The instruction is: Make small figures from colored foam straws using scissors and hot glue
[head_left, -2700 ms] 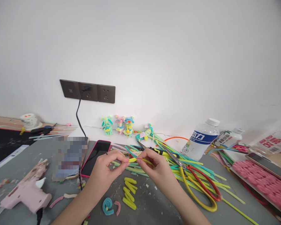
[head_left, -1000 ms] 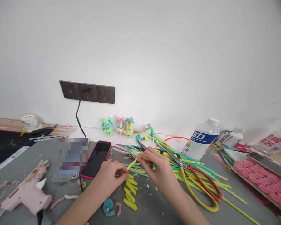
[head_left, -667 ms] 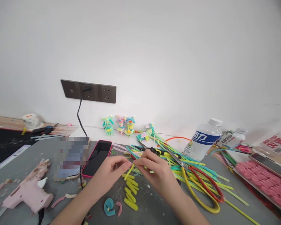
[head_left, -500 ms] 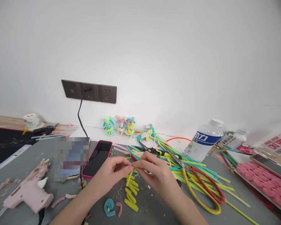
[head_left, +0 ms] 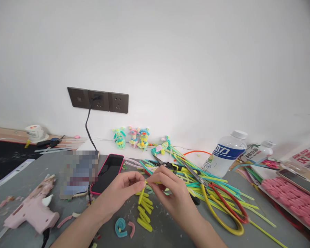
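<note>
pinched in the fingertips of left hand (head_left: 126,188) and right hand (head_left: 170,184), close together: thin yellow strip (head_left: 142,195). hangs between both, about equally near each, slanting lengthwise down and slightly left over short yellow pieces (head_left: 144,224); cannot tell whether touching them.

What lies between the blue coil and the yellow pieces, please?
A curved pink piece lies between the blue coil and the yellow pieces in the head view.

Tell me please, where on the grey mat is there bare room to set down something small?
Mainly between the yellow pieces and the right forearm, on lightly littered grey mat. A narrower strip lies between the fuzzy stems and the pink woven piece. It is crowded around the scissors.
</note>
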A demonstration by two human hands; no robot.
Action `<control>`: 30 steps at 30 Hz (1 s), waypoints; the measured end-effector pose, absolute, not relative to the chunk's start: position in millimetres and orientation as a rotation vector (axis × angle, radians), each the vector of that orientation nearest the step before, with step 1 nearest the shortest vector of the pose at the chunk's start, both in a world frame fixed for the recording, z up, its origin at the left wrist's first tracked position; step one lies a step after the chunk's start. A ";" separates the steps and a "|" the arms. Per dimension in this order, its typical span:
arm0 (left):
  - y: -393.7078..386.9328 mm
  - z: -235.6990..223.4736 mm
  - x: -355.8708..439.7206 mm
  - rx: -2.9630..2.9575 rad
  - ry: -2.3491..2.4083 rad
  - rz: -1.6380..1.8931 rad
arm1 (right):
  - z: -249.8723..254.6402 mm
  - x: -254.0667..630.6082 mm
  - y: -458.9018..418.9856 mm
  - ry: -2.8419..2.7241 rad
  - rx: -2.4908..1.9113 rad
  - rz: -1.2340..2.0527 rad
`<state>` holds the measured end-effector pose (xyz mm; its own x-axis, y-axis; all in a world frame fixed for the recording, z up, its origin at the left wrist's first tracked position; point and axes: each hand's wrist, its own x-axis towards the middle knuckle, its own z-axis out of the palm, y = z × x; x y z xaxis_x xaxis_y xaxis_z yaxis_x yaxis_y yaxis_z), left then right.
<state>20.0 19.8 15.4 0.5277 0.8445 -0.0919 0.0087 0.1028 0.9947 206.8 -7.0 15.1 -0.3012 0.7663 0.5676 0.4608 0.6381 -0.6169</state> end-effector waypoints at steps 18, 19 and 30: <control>21.8 12.6 26.8 1.096 0.876 1.060 | -11.3 178.4 -11.7 -1.421 -0.943 1.087; 21.2 12.2 27.9 1.066 0.862 1.058 | -13.2 177.5 -12.4 -1.390 -0.948 1.126; 21.0 8.8 23.1 1.200 0.783 1.009 | 2.4 181.5 -8.4 -1.156 -0.904 1.347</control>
